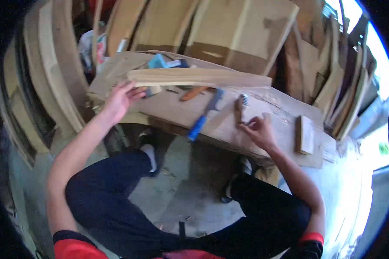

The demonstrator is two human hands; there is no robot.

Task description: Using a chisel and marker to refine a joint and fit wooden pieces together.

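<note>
A long pale wooden plank [199,77] stretches across the workbench. My left hand [120,100] is at its left end, with the fingertips against the wood and the grip partly hidden. On the right, my right hand [260,131] has thumb and fingers pinched at the near end of a brush [241,108], which has a wooden handle and bristles at its far end. Between my hands lies a hammer [205,114] with a blue grip, its handle end jutting past the bench's front edge. Next to its head is a brown wooden tool handle [194,93].
Behind the plank sits a light-blue tool [157,61]. A small wood block [304,134] rests at the right of the workbench [263,108], near scattered shavings. Tall boards [220,34] lean at the back and more boards [58,60] stand at the left. My legs straddle the bench's front.
</note>
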